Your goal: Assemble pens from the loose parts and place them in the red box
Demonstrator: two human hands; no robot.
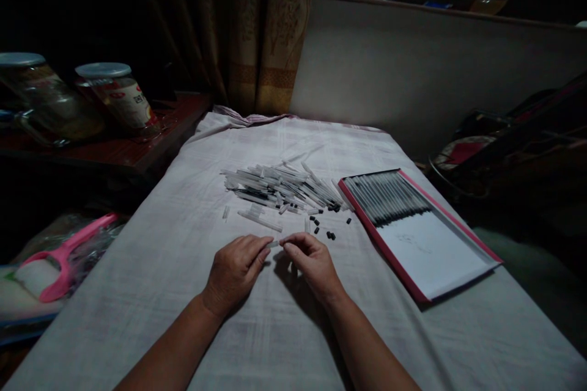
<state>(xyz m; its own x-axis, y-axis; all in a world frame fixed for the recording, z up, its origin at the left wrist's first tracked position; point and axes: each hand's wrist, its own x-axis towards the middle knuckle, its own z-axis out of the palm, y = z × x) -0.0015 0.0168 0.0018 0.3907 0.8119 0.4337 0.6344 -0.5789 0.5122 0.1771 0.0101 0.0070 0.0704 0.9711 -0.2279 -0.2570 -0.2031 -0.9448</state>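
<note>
Head view: a shallow, red-walled rectangular box (426, 256) lies near the right edge of the plaid-cloth-covered desk (257, 330), its nearer part open beyond a row of slim translucent black-ended pens (387, 195). Left of the box, the left hand (233, 266) pinches a short translucent plastic tube (273, 244); the right hand (314, 263) seems, in dim light, pinched on its other end. Also left of the box lie small black plugs (331, 236) and a loose heap of clear pen barrels (279, 186).

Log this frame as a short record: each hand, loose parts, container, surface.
left hand: pinches a small translucent plastic piece
right hand: closed in a pinch at that piece's end; exact grip unclear
loose parts: heap of slender translucent plastic tubes; small black pieces near it
container: open shallow red-edged box, right of both hands; row of translucent black-ended pens inside
surface: pale checked cloth
</note>
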